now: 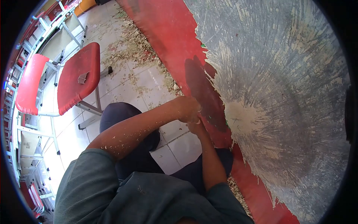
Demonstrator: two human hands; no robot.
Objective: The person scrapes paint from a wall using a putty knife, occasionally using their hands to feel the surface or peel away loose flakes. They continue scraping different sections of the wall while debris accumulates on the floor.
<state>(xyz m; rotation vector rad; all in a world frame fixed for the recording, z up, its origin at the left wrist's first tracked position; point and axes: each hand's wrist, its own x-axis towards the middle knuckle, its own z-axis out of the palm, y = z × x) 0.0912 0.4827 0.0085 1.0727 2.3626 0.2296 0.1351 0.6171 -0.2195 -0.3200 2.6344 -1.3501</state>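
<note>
Wall (pixel 164 33), red with a ragged grey patch (pixel 283 93), meets the right edge of the tiled floor (pixel 182 149). Left hand (pixel 188 108) and right hand (pixel 197 127) touch beside it, fingers apparently curled; I cannot tell what either grip holds. Loose flakes (pixel 143 43) could make a foot slide; dust could reach eyes. The shirt's faint mark (pixel 141 191) is unreadable.

"where are the hands?"
"left hand (pixel 187 109) and right hand (pixel 196 127) are together, right by the red wall strip (pixel 164 37), scraped gray patch (pixel 276 93) beyond."
"floor?"
"white tiles (pixel 182 149), flaky debris (pixel 140 46), red chair (pixel 80 78) too."
</note>
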